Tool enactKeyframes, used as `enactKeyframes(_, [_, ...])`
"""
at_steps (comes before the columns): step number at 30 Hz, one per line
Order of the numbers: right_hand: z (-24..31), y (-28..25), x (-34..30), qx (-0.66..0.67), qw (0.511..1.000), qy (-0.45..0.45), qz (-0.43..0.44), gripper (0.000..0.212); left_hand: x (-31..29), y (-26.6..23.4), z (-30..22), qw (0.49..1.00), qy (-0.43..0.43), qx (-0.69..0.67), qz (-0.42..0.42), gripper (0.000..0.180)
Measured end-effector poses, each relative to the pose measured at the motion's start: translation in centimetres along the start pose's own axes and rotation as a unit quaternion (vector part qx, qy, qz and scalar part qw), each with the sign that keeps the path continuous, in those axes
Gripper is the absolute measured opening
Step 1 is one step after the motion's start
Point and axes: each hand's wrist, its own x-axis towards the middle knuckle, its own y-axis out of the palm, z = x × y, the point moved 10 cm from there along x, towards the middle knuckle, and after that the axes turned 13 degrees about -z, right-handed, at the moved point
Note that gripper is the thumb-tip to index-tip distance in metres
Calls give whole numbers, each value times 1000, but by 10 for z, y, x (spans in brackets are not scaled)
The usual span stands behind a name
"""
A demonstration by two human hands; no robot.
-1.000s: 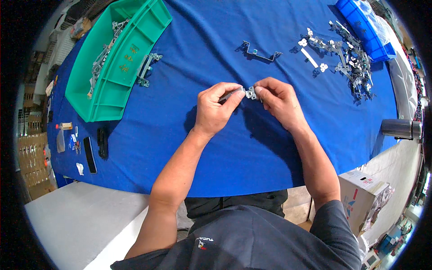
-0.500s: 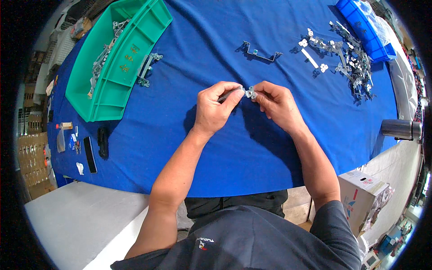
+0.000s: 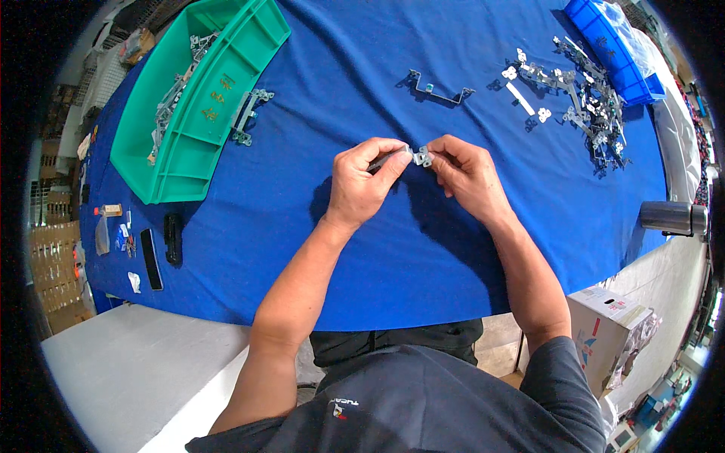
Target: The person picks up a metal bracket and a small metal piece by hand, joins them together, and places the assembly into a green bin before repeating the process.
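Your left hand (image 3: 356, 181) pinches the metal bracket (image 3: 418, 158), long axis roughly crosswise; your right hand (image 3: 470, 175), narrowed, meets its right end, grip unclear.

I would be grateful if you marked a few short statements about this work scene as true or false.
1. The left hand pinches a metal bracket. True.
2. The right hand is far away from that bracket. False: the right hand has its fingertips at the bracket's right end.
3. Metal parts lie inside the green bin. True.
4. The dark phone lies on the blue cloth. True.
5. The steel cylinder stands inside the green bin. False: the steel cylinder is at the table's right edge.
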Motion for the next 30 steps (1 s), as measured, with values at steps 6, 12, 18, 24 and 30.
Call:
enactKeyframes(6, [2, 3, 2, 127, 992, 3, -1, 17, -2, 4, 7, 1000, -8, -11, 21, 13])
enactKeyframes(12, [-3, 3, 1, 72, 997, 7, 24, 21, -4, 9, 4, 999, 13, 13, 50, 14])
enactKeyframes(18, [8, -15, 3, 116, 989, -10, -86, 19, -5, 11, -1, 997, 37, 42, 51, 15])
enactKeyframes(24, [2, -3, 3, -5, 1000, -13, 2, 16, 0, -4, 0, 999, -4, -28, -23, 14])
enactKeyframes(30, [6, 1, 1, -21, 1000, -15, 17, 14, 1, -3, 1, 1000, -4, -12, -5, 14])
